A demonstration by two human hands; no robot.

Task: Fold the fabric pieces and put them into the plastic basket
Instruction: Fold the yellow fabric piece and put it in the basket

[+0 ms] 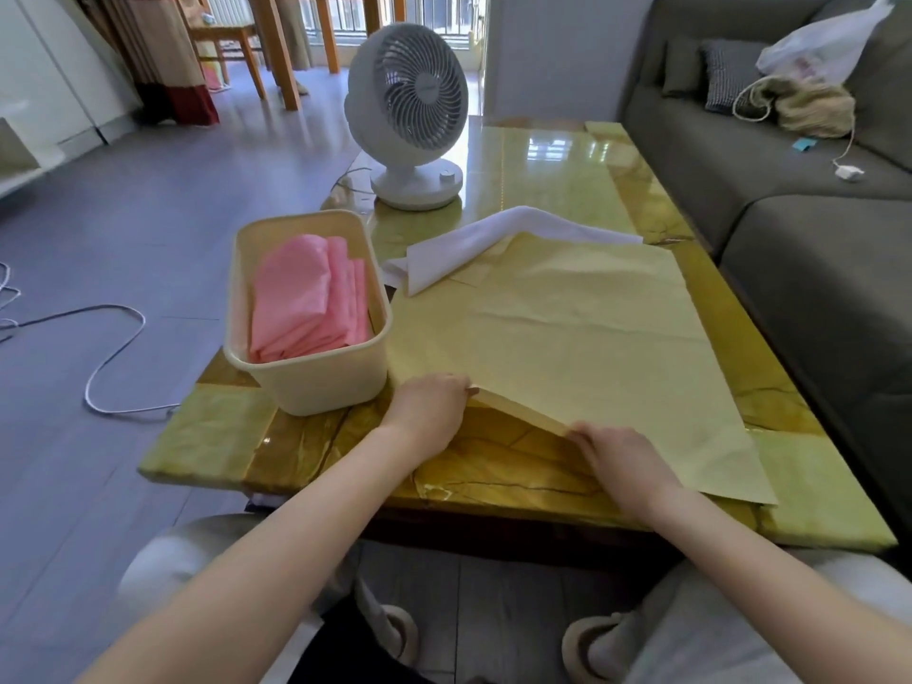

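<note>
A large pale yellow fabric (pixel 567 328) lies spread flat over the glossy green-and-amber table (pixel 212 436). My left hand (pixel 429 407) pinches its near edge beside the basket. My right hand (pixel 622 459) pinches the same edge further right, and that edge is lifted slightly off the table. A white fabric (pixel 474 249) lies crumpled at the far side, partly under the yellow one. The cream plastic basket (pixel 316 387) stands at the table's left edge and holds folded pink fabric (pixel 306 298).
A white desk fan (pixel 409 116) stands at the far end of the table with its cord trailing left. A grey sofa (pixel 789 199) runs along the right side. A white cable (pixel 113 357) loops on the floor at left. My knees are under the table's near edge.
</note>
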